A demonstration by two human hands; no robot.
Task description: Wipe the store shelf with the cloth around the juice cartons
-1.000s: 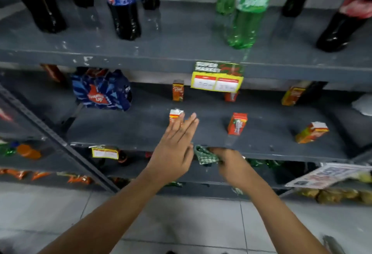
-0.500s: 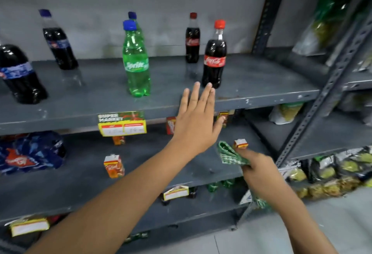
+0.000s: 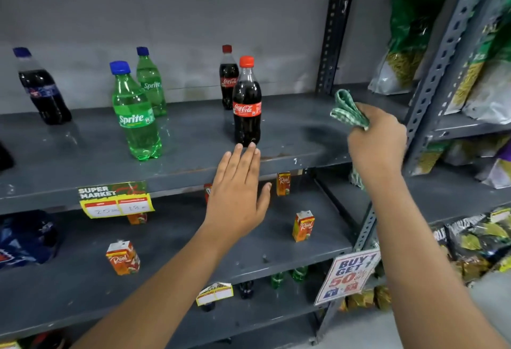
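Observation:
A green checked cloth [image 3: 347,109] is bunched in my right hand [image 3: 377,141], raised at the right end of the upper grey shelf [image 3: 193,138]. My left hand [image 3: 238,193] is flat and open, fingers together, in front of that shelf's front edge, just below a Coca-Cola bottle [image 3: 246,102]. Small orange juice cartons stand on the middle shelf [image 3: 193,240]: one at front left [image 3: 123,258], one at right [image 3: 303,225], one further back [image 3: 283,183]. Others are partly hidden behind my left hand and the price tag.
Sprite bottles [image 3: 135,112] and dark cola bottles [image 3: 42,87] stand on the upper shelf. A yellow price tag [image 3: 117,200] hangs from its edge. A slotted upright [image 3: 439,72] and snack bags [image 3: 484,72] are at right. A "Buy 1 Get" sign [image 3: 349,275] hangs lower right.
The view has tilted up and right. My right hand has lifted the cloth from the juice shelf's edge to the upper shelf's level. My left hand stays open, in front of the shelves.

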